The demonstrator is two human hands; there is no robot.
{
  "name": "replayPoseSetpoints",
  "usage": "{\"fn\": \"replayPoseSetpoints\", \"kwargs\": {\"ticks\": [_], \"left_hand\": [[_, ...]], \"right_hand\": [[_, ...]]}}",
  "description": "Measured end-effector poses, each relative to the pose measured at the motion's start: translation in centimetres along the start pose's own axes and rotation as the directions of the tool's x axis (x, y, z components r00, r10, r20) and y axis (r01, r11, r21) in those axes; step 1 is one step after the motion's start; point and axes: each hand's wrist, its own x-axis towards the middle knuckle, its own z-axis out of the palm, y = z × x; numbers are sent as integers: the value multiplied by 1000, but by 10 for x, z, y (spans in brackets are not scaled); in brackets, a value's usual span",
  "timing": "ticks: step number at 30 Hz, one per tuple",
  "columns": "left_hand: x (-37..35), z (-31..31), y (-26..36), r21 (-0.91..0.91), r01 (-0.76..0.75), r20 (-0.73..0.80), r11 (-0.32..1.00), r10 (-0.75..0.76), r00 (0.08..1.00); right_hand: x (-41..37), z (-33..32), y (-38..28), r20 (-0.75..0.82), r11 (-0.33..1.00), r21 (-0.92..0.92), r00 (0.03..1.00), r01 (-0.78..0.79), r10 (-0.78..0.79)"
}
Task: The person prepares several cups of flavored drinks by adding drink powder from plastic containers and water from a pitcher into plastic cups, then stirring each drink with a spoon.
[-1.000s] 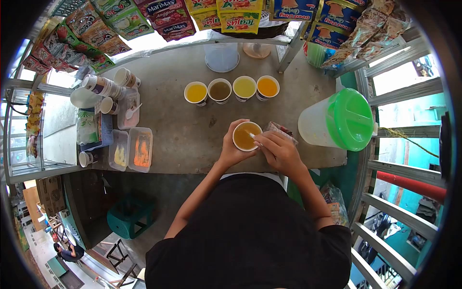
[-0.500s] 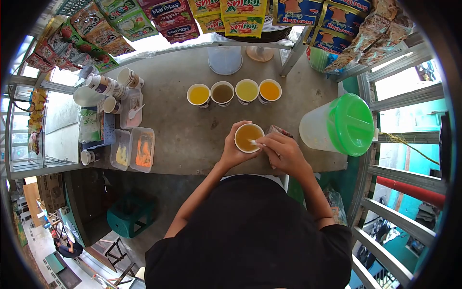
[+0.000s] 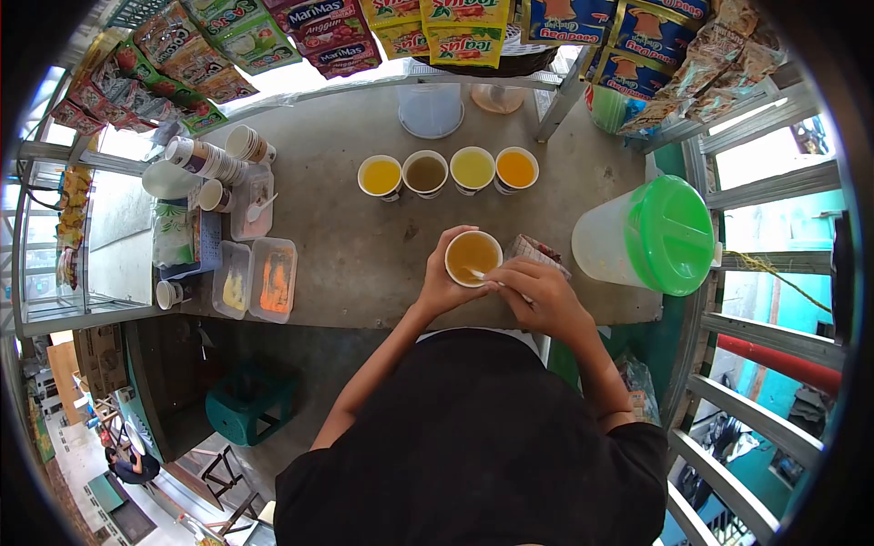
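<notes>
My left hand (image 3: 445, 280) is wrapped around a paper cup (image 3: 473, 258) of amber-brown drink, held at the front of the counter. Between the fingers of my right hand (image 3: 537, 289) is a white plastic spoon (image 3: 476, 273), its bowl down in the drink. Partly hidden behind my right hand, a patterned packet (image 3: 543, 252) lies on the counter. Beyond the held cup stand a cup of yellow drink (image 3: 380, 176), a cup of brown drink (image 3: 425, 173), a cup of pale green drink (image 3: 472, 170) and a cup of orange drink (image 3: 516, 169), in a row.
A clear jug with a green lid (image 3: 674, 237) leans at the right. Left are stacked paper cups (image 3: 205, 162), a tub of orange powder (image 3: 275, 287) and a tub of yellow powder (image 3: 234, 287). Drink sachets (image 3: 464, 32) hang overhead. A green stool (image 3: 241, 405) stands below.
The spoon has shifted slightly within the drink, toward the near side of the cup. My right hand has moved a little right and down, showing more of the packet.
</notes>
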Motion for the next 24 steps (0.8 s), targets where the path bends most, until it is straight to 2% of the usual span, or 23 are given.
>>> {"fn": "replayPoseSetpoints", "kwargs": {"ticks": [2, 4, 8, 11, 16, 23, 24], "left_hand": [[-1, 1, 1, -3, 4, 2, 1000, -4, 1000], [1, 4, 5, -5, -21, -25, 1000, 21, 999], [2, 3, 5, 9, -16, -12, 1000, 16, 1000], [1, -1, 1, -8, -14, 10, 1000, 15, 1000], [0, -2, -1, -26, 13, 7, 1000, -13, 1000], [2, -1, -1, -47, 7, 36, 999, -5, 999], [3, -1, 0, -39, 1, 34, 999, 0, 999]], "right_hand": [[4, -1, 1, 17, 999, -30, 1000, -13, 13], [7, 3, 5, -60, 994, -101, 997, 48, -55], [12, 10, 3, -133, 993, -109, 989, 50, -64], [7, 12, -1, -106, 999, -26, 994, 35, -37], [-3, 5, -5, 77, 999, 32, 997, -6, 3], [2, 2, -1, 43, 993, -109, 998, 40, -35], [2, 3, 0, -2, 986, -154, 998, 57, -57]]}}
